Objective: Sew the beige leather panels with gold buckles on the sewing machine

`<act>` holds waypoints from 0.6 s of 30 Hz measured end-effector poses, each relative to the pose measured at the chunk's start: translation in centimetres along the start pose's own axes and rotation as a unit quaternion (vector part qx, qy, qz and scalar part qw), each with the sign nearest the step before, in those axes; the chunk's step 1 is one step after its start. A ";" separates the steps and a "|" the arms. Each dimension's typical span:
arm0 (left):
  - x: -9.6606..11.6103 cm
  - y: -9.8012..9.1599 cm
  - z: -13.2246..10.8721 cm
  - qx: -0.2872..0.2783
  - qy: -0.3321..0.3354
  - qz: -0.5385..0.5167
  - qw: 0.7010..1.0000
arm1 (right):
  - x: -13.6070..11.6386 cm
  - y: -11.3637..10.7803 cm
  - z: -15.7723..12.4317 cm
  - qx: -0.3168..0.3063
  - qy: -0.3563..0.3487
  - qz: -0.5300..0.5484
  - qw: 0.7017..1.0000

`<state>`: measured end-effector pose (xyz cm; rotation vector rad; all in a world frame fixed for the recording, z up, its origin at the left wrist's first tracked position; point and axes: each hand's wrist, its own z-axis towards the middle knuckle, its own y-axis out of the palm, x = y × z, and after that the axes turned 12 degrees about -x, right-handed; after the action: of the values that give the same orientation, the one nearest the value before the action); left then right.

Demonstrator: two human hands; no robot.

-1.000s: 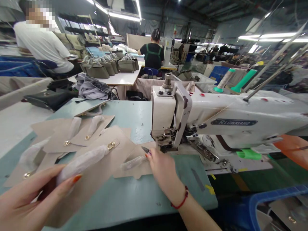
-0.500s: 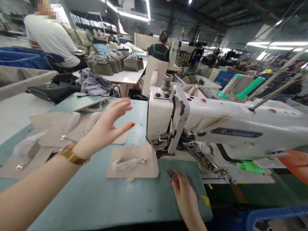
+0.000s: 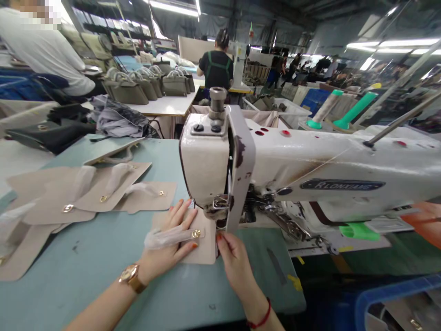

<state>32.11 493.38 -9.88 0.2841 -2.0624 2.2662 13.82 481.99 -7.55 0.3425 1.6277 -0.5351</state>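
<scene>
A beige panel [image 3: 203, 250] with a wrapped handle and a gold clasp lies under the head of the white sewing machine [image 3: 203, 161]. My left hand [image 3: 165, 257] rests on the panel with fingers spread, passing beneath the wrapped handle [image 3: 165, 238]. At the panel's right edge, just below the needle area, my right hand [image 3: 236, 257] has thumb and fingers pressed together. What it pinches is hidden; a small dark piece shows at the fingertips.
Several beige panels with wrapped handles [image 3: 113, 184] overlap on the left of the green table [image 3: 103, 276]. Thread cones [image 3: 354, 110] stand behind the machine. A blue crate [image 3: 361, 308] sits lower right. Two people work beyond, near grey bags [image 3: 127, 89].
My left hand has come down from the air onto the panel. My right hand has moved up and left to the panel's edge; the scissors it held are no longer plainly visible.
</scene>
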 end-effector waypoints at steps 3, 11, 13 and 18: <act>-1.5 -2.4 1.5 0.000 0.066 0.010 0.998 | 0.1 0.5 0.3 0.018 0.010 0.009 1.000; 0.0 -6.2 0.5 -0.107 -0.006 -0.097 0.990 | -0.8 0.8 0.8 -0.036 0.016 0.097 0.995; 0.4 -6.3 0.9 -0.080 0.009 -0.055 0.995 | -0.8 0.6 0.8 -0.046 0.018 0.103 0.993; 0.5 -6.4 2.3 -0.028 0.070 0.164 0.983 | -1.0 -0.4 0.6 -0.087 0.001 0.075 0.993</act>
<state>32.94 491.71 -3.29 -0.2324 -2.2328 2.3100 14.22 481.46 -6.55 0.3331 1.6225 -0.2766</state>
